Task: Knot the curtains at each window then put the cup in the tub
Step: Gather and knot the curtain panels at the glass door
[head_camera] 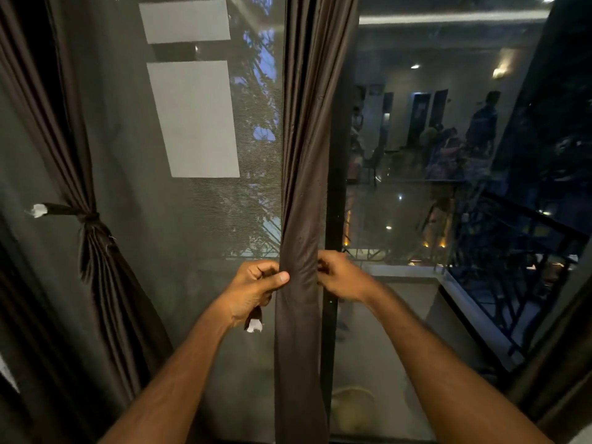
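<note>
Dark window (416,155) at night, balcony railing beyond. Left curtain (96,251) already knotted with tie. Centre curtain (299,315) gathered, not yet tied: left hand (256,288) grips its edge plus tie strip (254,322); right hand (341,275) pinches opposite edge. Cup, tub out of view; that step remains.

Both bare forearms reach up and forward from the lower edge of the view, converging toward the middle. The left hand (256,288) is curled, thumb pressed forward against its bent fingers in a pinch. The right hand (341,275), at the same height and near the left, has its fingers curled inward, knuckles facing the camera.
</note>
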Tool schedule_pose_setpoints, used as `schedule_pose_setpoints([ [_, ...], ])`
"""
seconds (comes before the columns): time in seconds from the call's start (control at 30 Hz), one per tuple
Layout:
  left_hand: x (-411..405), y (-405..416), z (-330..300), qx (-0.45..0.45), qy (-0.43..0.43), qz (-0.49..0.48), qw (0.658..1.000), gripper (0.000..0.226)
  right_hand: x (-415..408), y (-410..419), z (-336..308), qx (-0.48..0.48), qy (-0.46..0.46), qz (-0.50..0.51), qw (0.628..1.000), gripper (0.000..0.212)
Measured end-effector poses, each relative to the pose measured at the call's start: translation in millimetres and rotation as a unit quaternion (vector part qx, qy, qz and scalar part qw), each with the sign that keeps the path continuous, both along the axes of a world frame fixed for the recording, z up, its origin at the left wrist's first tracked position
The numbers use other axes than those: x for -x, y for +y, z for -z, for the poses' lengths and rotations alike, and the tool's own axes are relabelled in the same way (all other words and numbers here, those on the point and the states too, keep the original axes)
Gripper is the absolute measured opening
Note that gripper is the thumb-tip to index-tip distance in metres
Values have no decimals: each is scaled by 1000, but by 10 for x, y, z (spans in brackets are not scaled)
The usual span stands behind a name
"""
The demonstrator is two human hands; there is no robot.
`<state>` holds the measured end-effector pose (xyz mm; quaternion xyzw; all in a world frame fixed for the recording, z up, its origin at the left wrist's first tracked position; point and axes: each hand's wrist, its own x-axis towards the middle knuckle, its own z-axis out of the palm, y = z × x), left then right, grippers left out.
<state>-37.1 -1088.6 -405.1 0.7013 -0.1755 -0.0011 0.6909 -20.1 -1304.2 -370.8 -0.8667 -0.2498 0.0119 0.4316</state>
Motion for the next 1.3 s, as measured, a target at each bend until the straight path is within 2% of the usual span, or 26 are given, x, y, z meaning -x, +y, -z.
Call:
schedule_pose_setpoints([
  [0.1, -51, -172, 17, -38, -94, -121, 987, 35, -93, -72, -153, 169, -119, 38, 978, 22],
  [0.17, -83, -307, 13, -102, -162, -224, 956, 24, -97, -59, -220, 237, -120, 95, 959, 29],
  [0.2, -100, -370, 10, -156, -190, -279, 928, 14, -94, -51, -227, 245, -117, 139, 952, 32],
  [0.23, -117, -425, -4, -215, -202, -329, 897, 10, -98, -50, -224, 244, -119, 185, 944, 37],
  [0.3, -144, -522, -19, -303, -182, -400, 846, 26, -84, -64, -187, 192, -100, 236, 947, 46],
  [0.33, -157, -564, -33, -319, -158, -424, 833, 36, -69, -69, -141, 125, -53, 235, 963, 48],
  [0.37, -166, -610, -53, -319, -131, -441, 829, 42, -26, -56, -77, 15, 26, 215, 976, 47],
  [0.4, -176, -654, -74, -314, -104, -453, 828, 44, 33, -17, -6, -116, 120, 182, 969, 45],
  [0.43, -189, -694, -101, -303, -83, -460, 830, 43, 87, 26, 62, -227, 197, 148, 942, 42],
  [0.5, -209, -753, -169, -265, -24, -462, 846, 38, 146, 91, 167, -349, 276, 88, 891, 38],
  [0.63, -266, -761, -225, -81, 98, -424, 897, 40, 221, 144, 299, -424, 297, 39, 854, 33],
  [0.7, -273, -742, -205, -25, 120, -427, 896, 37, 227, 127, 306, -429, 316, 25, 846, 30],
  [0.83, -215, -779, -155, -24, 93, -476, 874, 32, 231, 133, 282, -397, 368, -1, 841, 25],
  [0.93, -162, -793, -169, -58, 57, -469, 880, 29, 225, 202, 302, -419, 324, 3, 848, 26],
  [1.0, -77, -730, -175, -124, 34, -461, 878, 26, 222, 233, 358, -429, 273, 7, 861, 27],
  [1.07, 59, -641, -156, -225, -18, -478, 849, 26, 212, 265, 440, -429, 233, 12, 873, 28],
  [1.13, 185, -578, -111, -285, -100, -470, 829, 22, 208, 326, 525, -436, 185, 18, 881, 29],
  [1.2, 243, -569, -91, -306, -133, -417, 845, 19, 227, 410, 598, -425, 117, 34, 897, 25],
  [1.3, 245, -519, -111, -306, -109, -369, 871, 34, 249, 524, 751, -343, 13, 73, 936, 24],
])
